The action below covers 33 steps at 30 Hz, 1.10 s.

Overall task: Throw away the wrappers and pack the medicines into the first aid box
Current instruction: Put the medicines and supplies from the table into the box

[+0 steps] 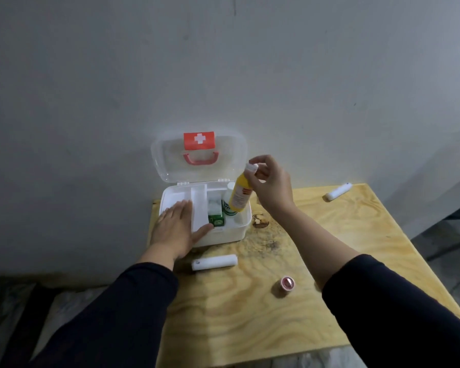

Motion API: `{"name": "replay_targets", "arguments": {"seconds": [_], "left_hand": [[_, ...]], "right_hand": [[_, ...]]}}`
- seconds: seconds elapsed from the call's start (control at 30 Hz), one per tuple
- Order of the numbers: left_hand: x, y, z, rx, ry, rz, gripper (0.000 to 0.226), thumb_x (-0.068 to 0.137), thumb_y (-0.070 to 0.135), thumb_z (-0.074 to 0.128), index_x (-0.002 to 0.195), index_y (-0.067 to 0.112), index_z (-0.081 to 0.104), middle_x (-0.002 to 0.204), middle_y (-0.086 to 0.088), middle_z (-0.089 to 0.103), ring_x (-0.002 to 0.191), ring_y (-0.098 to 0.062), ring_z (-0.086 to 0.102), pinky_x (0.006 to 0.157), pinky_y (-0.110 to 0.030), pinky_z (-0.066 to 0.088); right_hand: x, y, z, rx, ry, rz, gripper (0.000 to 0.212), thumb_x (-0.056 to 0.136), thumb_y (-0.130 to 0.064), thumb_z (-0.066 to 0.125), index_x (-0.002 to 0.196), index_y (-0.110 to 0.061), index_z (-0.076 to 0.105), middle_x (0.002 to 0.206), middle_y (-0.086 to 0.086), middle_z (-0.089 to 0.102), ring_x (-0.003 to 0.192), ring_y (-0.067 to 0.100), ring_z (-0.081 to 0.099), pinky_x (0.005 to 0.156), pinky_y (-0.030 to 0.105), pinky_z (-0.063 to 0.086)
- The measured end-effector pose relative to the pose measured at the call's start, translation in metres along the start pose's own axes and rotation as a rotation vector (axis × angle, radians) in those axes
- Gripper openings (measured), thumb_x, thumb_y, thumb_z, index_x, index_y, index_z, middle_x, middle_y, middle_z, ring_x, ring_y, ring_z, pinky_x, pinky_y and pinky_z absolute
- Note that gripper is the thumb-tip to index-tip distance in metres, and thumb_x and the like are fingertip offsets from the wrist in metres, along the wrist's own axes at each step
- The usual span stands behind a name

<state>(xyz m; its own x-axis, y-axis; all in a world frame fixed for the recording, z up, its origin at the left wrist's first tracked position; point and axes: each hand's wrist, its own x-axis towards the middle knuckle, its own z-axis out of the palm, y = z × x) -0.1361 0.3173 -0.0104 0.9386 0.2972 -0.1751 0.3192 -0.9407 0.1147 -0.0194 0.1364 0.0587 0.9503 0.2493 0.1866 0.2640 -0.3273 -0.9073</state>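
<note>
A white first aid box (237,231) stands open on a wooden table, its clear lid (170,160) with a red cross label leaning back against the wall. My right hand (270,184) pinches the white cap of a yellow bottle (241,193), which tilts with its base inside the box's right part. My left hand (174,227) lies flat on the white inner tray at the box's left side, fingers apart. Inside the box I see a green carton (217,220), a green-labelled can and a white packet.
A white bandage roll (214,262) lies on the wooden table (316,328) in front of the box. A second white roll (338,191) rests at the far right corner. A small pink tape roll (288,283) sits near my right forearm. A grey wall rises behind.
</note>
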Motion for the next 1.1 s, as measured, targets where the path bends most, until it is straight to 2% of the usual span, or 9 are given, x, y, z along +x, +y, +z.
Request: {"name": "replay_targets", "arguments": {"seconds": [0.13, 0.27, 0.47, 0.6, 0.7, 0.8, 0.87, 0.93, 1.1], "left_hand": [[0.001, 0.0, 0.0, 0.018, -0.025, -0.006, 0.095, 0.085, 0.075, 0.016, 0.155, 0.012, 0.003, 0.164, -0.004, 0.006, 0.151, -0.02, 0.007, 0.123, -0.036, 0.007], [0.001, -0.001, 0.002, 0.031, -0.044, -0.005, 0.096, 0.084, 0.075, 0.013, 0.155, 0.013, 0.0, 0.165, -0.003, 0.001, 0.152, -0.019, 0.003, 0.124, -0.036, 0.004], [0.0, -0.002, 0.003, 0.025, -0.046, 0.001, 0.094, 0.086, 0.075, 0.014, 0.155, 0.014, -0.001, 0.165, -0.003, 0.0, 0.152, -0.019, 0.002, 0.124, -0.036, 0.004], [0.002, -0.001, 0.0, 0.02, -0.1, -0.01, 0.094, 0.087, 0.074, 0.014, 0.155, 0.013, -0.004, 0.165, -0.005, -0.004, 0.152, -0.019, -0.003, 0.124, -0.037, 0.0], [0.003, 0.007, -0.01, -0.025, -0.115, -0.03, 0.089, 0.091, 0.069, 0.017, 0.155, 0.012, -0.004, 0.164, -0.006, -0.008, 0.151, -0.019, -0.008, 0.123, -0.039, -0.004], [0.011, 0.029, -0.034, -0.072, -0.027, 0.067, 0.076, 0.097, 0.059, 0.024, 0.155, 0.012, 0.008, 0.165, -0.005, 0.004, 0.152, -0.018, 0.001, 0.124, -0.038, 0.001], [0.017, 0.052, -0.057, -0.113, 0.041, 0.148, 0.064, 0.099, 0.05, 0.033, 0.152, 0.014, 0.027, 0.161, -0.003, 0.025, 0.149, -0.02, 0.018, 0.121, -0.037, 0.014], [0.025, 0.077, -0.076, -0.116, 0.07, 0.217, 0.052, 0.098, 0.044, 0.04, 0.143, 0.019, 0.044, 0.151, 0.0, 0.043, 0.139, -0.022, 0.038, 0.113, -0.037, 0.03], [0.046, 0.141, -0.087, -0.029, -0.096, 0.311, 0.046, 0.093, 0.045, 0.045, 0.133, 0.025, 0.055, 0.138, 0.0, 0.057, 0.124, -0.025, 0.053, 0.101, -0.039, 0.044]], "right_hand": [[-0.015, 0.013, 0.023, -0.168, -0.048, -0.002, 0.017, 0.086, -0.018, 0.065, 0.103, -0.02, 0.061, 0.1, 0.006, 0.07, 0.093, 0.02, 0.067, 0.08, 0.041, 0.059], [-0.026, 0.024, 0.038, -0.297, -0.098, 0.029, 0.02, 0.088, -0.014, 0.059, 0.109, -0.014, 0.059, 0.1, 0.009, 0.069, 0.09, 0.025, 0.067, 0.076, 0.041, 0.058], [-0.027, 0.03, 0.045, -0.448, -0.152, 0.004, 0.021, 0.086, -0.006, 0.058, 0.107, -0.009, 0.058, 0.1, 0.012, 0.069, 0.087, 0.027, 0.065, 0.072, 0.039, 0.056], [-0.021, 0.026, 0.038, -0.344, -0.191, 0.044, 0.025, 0.086, -0.01, 0.065, 0.111, -0.009, 0.06, 0.115, 0.008, 0.067, 0.107, 0.021, 0.062, 0.088, 0.028, 0.051], [-0.015, 0.021, 0.023, -0.327, -0.184, 0.056, 0.027, 0.086, -0.015, 0.067, 0.112, -0.009, 0.062, 0.115, 0.006, 0.068, 0.11, 0.018, 0.062, 0.09, 0.029, 0.052], [-0.008, 0.022, 0.0, -0.419, -0.245, 0.096, 0.028, 0.086, -0.019, 0.066, 0.113, -0.014, 0.063, 0.117, 0.006, 0.067, 0.109, 0.022, 0.063, 0.087, 0.035, 0.054], [-0.006, 0.022, -0.019, -0.527, -0.323, 0.129, 0.031, 0.085, -0.02, 0.066, 0.115, -0.015, 0.063, 0.121, 0.008, 0.065, 0.113, 0.024, 0.06, 0.09, 0.032, 0.049], [-0.004, 0.026, -0.043, -0.603, -0.361, 0.176, 0.033, 0.085, -0.019, 0.065, 0.118, -0.016, 0.062, 0.124, 0.01, 0.063, 0.115, 0.025, 0.058, 0.092, 0.03, 0.047], [0.0, 0.042, -0.107, -0.693, -0.377, 0.318, 0.041, 0.087, -0.021, 0.065, 0.127, -0.019, 0.056, 0.13, 0.009, 0.057, 0.116, 0.024, 0.057, 0.097, 0.033, 0.046]]}}
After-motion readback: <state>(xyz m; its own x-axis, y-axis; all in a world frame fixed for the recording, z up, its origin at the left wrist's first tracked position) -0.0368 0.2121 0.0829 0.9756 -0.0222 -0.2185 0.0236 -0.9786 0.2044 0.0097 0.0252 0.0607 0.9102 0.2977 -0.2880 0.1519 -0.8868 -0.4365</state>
